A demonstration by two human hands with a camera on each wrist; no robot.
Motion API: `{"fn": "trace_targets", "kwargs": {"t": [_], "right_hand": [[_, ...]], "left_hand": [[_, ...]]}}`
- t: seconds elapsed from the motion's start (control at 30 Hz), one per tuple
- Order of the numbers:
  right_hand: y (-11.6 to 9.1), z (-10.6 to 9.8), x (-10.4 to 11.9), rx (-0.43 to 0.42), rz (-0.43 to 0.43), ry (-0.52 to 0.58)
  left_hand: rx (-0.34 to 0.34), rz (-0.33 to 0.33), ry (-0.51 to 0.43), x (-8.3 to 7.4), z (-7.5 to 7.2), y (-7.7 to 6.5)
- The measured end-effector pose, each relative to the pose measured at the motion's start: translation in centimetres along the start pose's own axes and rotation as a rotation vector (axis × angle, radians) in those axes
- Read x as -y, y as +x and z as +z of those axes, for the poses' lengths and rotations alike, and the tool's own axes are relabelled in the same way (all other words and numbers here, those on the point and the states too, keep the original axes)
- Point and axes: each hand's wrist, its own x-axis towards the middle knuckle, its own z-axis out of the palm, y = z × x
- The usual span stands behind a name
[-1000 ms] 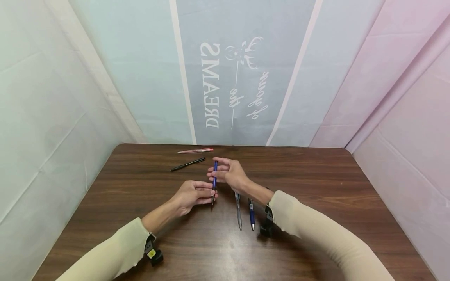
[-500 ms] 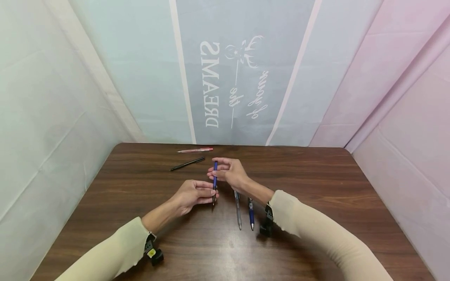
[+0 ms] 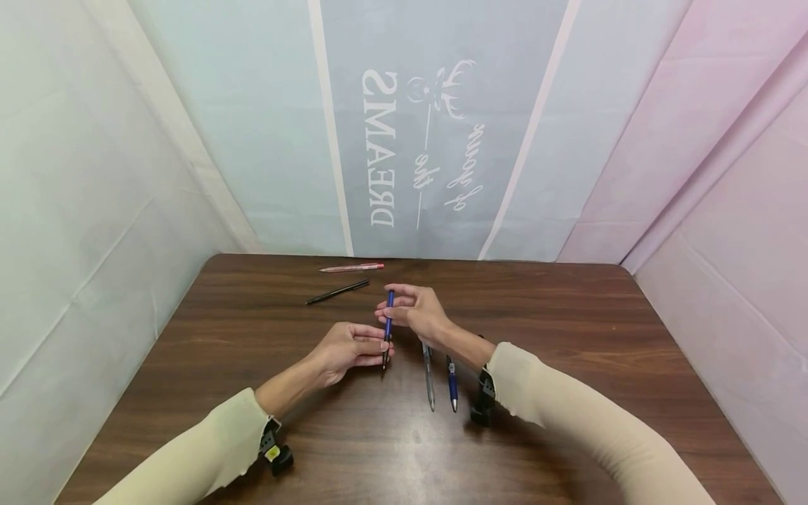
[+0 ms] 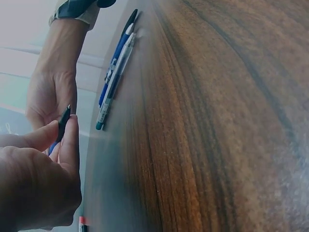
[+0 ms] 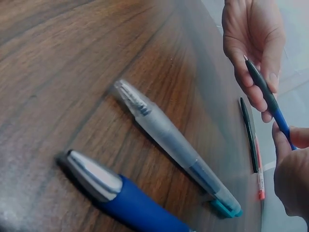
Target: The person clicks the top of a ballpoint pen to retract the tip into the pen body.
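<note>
A blue pen [image 3: 388,317] with a dark grip end is held between both hands above the table, its point toward the person. My left hand [image 3: 344,351] pinches the dark lower part between thumb and fingers; in the left wrist view the pen tip [image 4: 68,109] pokes out past that thumb. Higher up, my right hand [image 3: 419,312] pinches the blue barrel, thumb in front and fingers behind. Beneath the right wrist lie a clear pen [image 3: 429,382] and a blue pen with a silver tip [image 3: 452,386], side by side.
Toward the back of the brown wooden table [image 3: 536,330] lie a black pen [image 3: 337,292] and a red-ended clear pen [image 3: 351,268]. Curtains with mirrored lettering [image 3: 381,147] hang behind the table and along both sides.
The hands and the held pen stay almost in place, shifting very slightly right along with the whole view. Both hands keep their pinch.
</note>
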Motion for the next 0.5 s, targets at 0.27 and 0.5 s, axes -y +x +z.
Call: {"fn": "trace_targets", "kwargs": {"t": [0.27,0.5], "right_hand": [[-0.51,-0.45,0.06,0.017,0.012,-0.045],[-0.84,-0.97,-0.18,0.04,-0.004,-0.133]], "left_hand": [[0.015,-0.014,0.032,0.08,0.26,-0.17],[0.023,-0.023,0.057,0.41,0.57,-0.41]]}}
